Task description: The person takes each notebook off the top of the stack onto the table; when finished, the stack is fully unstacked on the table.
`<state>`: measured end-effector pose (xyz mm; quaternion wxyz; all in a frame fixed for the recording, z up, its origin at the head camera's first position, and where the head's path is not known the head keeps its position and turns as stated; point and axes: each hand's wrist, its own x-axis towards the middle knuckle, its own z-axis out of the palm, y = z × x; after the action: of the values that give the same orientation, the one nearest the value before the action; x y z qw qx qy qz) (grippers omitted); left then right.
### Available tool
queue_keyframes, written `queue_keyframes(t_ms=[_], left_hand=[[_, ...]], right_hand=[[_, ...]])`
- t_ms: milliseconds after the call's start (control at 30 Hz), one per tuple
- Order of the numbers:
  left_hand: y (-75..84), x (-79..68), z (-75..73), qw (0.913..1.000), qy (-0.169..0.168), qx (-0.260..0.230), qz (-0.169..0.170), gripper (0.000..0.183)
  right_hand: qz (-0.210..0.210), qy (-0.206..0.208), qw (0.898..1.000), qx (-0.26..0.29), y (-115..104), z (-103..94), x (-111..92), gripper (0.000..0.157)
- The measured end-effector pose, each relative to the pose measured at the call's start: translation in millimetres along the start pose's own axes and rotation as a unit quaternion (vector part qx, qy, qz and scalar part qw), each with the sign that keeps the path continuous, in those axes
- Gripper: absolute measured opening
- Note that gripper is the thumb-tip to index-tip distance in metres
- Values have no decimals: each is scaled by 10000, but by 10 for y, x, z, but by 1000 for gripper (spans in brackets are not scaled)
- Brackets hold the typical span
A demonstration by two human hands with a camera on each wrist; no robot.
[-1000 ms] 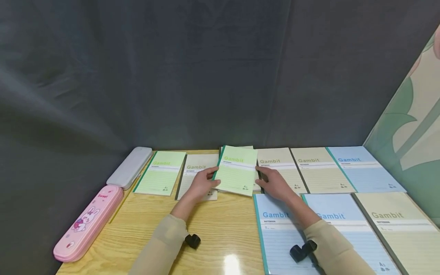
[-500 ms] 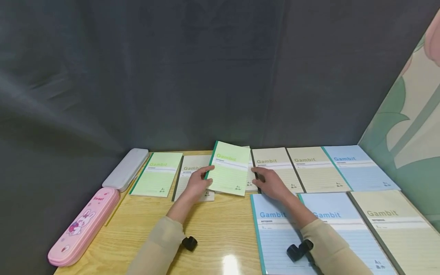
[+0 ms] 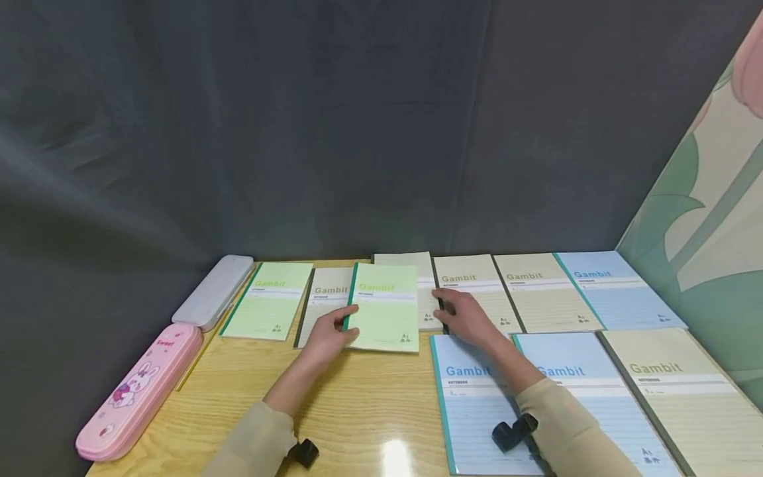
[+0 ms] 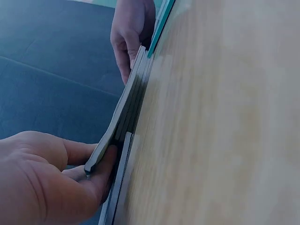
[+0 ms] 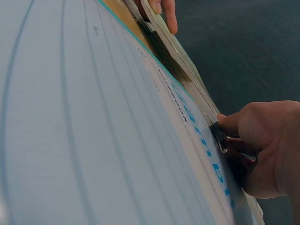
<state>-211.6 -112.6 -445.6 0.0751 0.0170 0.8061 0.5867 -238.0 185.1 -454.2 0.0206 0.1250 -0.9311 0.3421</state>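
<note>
In the head view my left hand (image 3: 326,333) pinches a light green notebook (image 3: 386,315) by its teal spine, thumb below and fingers above. That notebook overlaps a grey-white notebook (image 3: 330,286) on its left and another grey-white notebook (image 3: 401,260) behind it. The left wrist view shows my left hand (image 4: 51,180) holding the spine end, with the notebook raised at a slant. My right hand (image 3: 466,316) has its thumb and fingertips apart, right at the seam between the rear grey-white notebook and a dark-spined beige notebook (image 3: 473,281). The right wrist view shows its fingertips beside that dark spine.
A second green notebook (image 3: 268,301) lies left. Another beige notebook (image 3: 542,291) and a blue one (image 3: 614,285) continue the back row. Larger blue (image 3: 477,424) and beige (image 3: 685,397) notebooks lie front right. A pink case (image 3: 140,391) and a white case (image 3: 214,291) line the left edge.
My left hand has drawn the green notebook leftward and nearer, away from my right hand's fingertips. More of the rear grey-white notebook shows. The right hand has stayed almost in place.
</note>
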Motion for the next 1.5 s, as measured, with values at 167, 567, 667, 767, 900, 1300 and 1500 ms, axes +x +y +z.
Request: queue_keyframes(t_ms=[167,567,667,767,900,1300,1500], left_hand=[[-52,-162,-43,9998,-157,-68,-64,51],[-85,-485,-64,9940,-561,-905,-249,54],[-106,-572,-74,9922,-684,-1004,-263,56],[-130,-661,-84,9911,-792,-1029,-306,57],[-164,-777,-85,9891,-877,-1111,-400,60],[-209,-1146,-53,9851,-1017,-1239,-622,65],[-223,-1302,-36,9832,-1215,-1168,-702,64]], right_hand=[[88,-48,9999,-6,-19,0,-10,49],[103,-24,9999,26,-13,8,-8,49],[108,-41,9999,46,-5,14,-5,50],[110,-27,9999,31,3,12,0,50],[70,-19,10000,25,3,6,-3,49],[159,-55,9998,130,-29,-9,-21,50],[165,-67,9998,120,-29,-17,-29,50]])
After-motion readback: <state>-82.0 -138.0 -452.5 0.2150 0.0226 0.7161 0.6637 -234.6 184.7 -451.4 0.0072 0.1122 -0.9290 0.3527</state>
